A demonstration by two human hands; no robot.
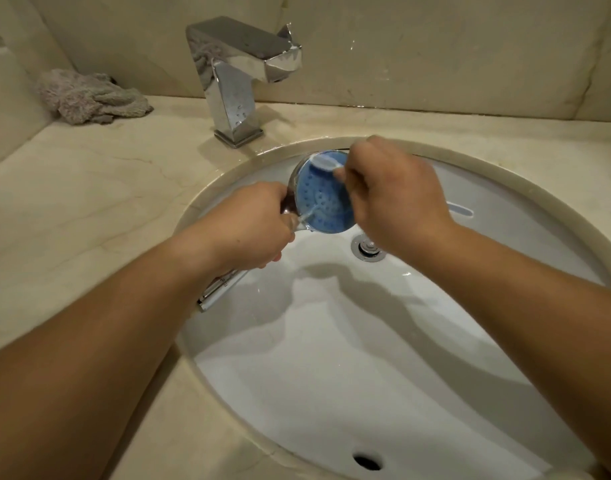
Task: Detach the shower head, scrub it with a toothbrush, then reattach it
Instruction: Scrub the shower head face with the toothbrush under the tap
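The shower head [319, 199] has a round blue face with rows of nozzle holes and a chrome body. It is held over the white sink basin [332, 341], face turned up toward me. My left hand [252, 226] grips its chrome neck, and the handle end [217, 289] sticks out below my wrist. My right hand [390, 195] holds a pale toothbrush [326, 163]. The bristle end lies on the upper edge of the blue face. Most of the toothbrush handle is hidden inside my fist.
A square chrome faucet [238, 74] stands behind the basin on the beige marble counter [89, 202]. A crumpled grey cloth [89, 97] lies at the back left against the wall. The drain [368, 249] sits under my right hand, with an overflow hole [366, 460] at the near rim.
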